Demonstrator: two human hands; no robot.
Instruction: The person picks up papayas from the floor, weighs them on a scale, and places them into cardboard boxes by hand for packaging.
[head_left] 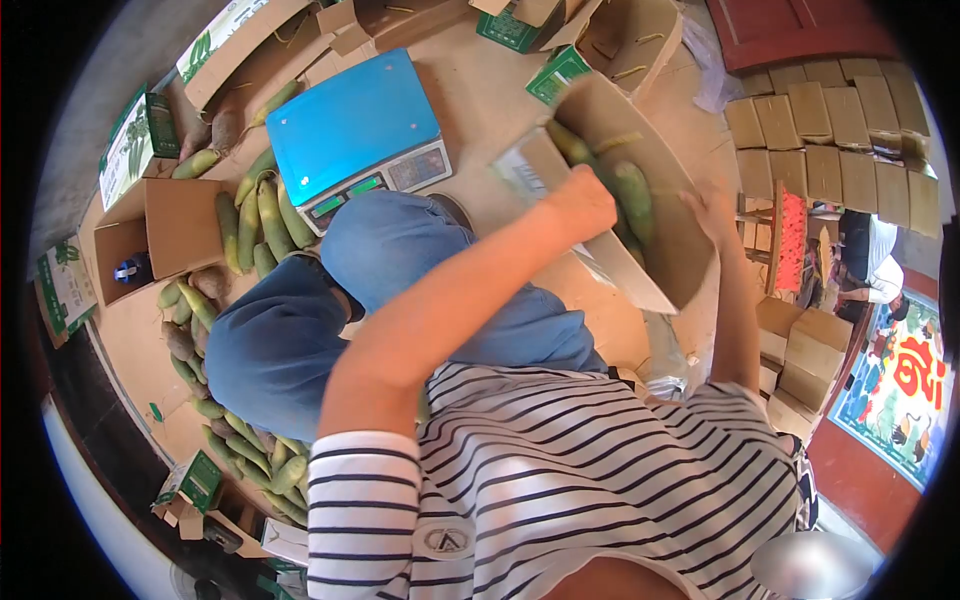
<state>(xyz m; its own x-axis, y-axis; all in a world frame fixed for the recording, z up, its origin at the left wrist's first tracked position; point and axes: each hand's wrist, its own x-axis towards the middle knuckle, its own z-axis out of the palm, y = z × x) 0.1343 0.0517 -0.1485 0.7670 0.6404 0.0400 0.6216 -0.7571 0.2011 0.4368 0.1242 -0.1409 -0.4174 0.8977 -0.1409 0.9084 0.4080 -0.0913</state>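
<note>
A cardboard box [672, 285] stands tilted before me, with several long green radishes [632, 200] inside. My left hand [585, 208] is closed in a fist at its near side wall, which carries a printed label. Over on the opposite side, my right hand [708, 215] grips the box's edge, fingers bent over the cardboard. The box and its label are slightly smeared by motion. Left of the box lies a scale [350, 125] with a blue top and lit green displays, just beyond my knees.
Loose green radishes [270, 215] lie beside the scale and along the floor at left. An opened carton [185, 225] holds a dark blue object. More cartons [640, 45] stand at the top. Flattened boxes [820, 110] are stacked at right, where another person [880, 265] bends over.
</note>
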